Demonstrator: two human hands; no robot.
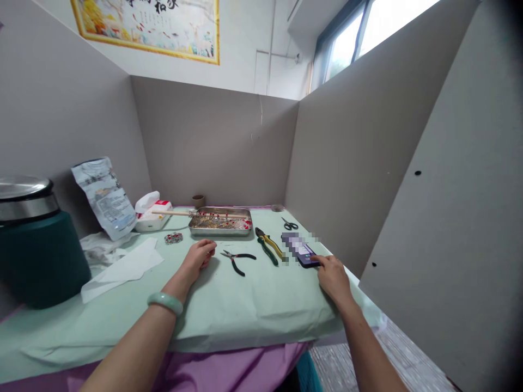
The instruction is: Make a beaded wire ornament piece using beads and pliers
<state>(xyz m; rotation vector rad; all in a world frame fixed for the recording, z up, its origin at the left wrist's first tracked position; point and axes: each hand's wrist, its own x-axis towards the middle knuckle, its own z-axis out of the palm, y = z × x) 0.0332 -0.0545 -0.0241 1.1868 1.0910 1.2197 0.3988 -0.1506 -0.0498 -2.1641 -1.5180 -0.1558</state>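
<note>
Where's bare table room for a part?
Widest: front cloth between left forearm, right forearm and small pliers. Smaller: between left forearm and paper. Crowded: right, big pliers, scissors, phone, right hand; far left, flask, pouch, tissues.

Phone scrn point(303, 249) purple, lg pliers point(267, 251) grn/yel, cloth point(249, 313) lt grn.

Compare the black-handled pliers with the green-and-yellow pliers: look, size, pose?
Colour: the black-handled pliers show small red accents; the green-and-yellow pliers have one green and one yellow grip.
Size: the green-and-yellow pliers look bulkier; the black-handled pliers look slimmer.
Pose: the black-handled pliers' handles spread wide; the green-and-yellow pliers' handles sit closer together.
Shared: both lie on the pale green table cover.
</note>
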